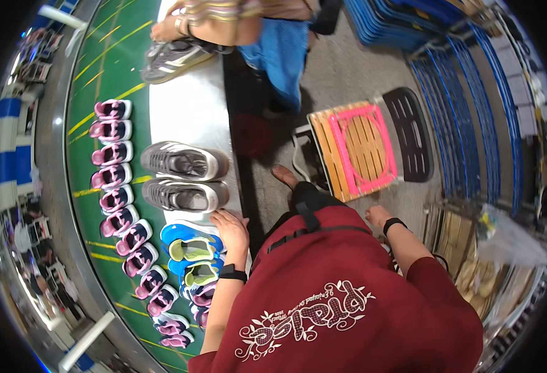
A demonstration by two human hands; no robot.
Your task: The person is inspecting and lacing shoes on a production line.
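Observation:
My left hand [230, 230] lies on the edge of a metal bench top [189, 118], its fingers stretched out and holding nothing. Just beyond its fingertips stand two grey lace-up sneakers [186, 196] [186, 161] side by side, toes to the left. Blue shoes with lime-green linings [191, 248] sit to the left of the hand, close to my wrist, with pink-and-navy shoes [202, 294] behind my forearm. My right hand [379, 217] hangs low at my right side, away from the bench; its fingers are mostly hidden and I see nothing in it.
A row of pink-and-navy shoes [119, 196] runs along a green belt [109, 68] with yellow lines. At the far end, another person's hand [165, 31] is by a grey striped shoe [174, 61]. A wooden-slat stool with pink trim [354, 149] and blue racks [466, 118] stand to the right.

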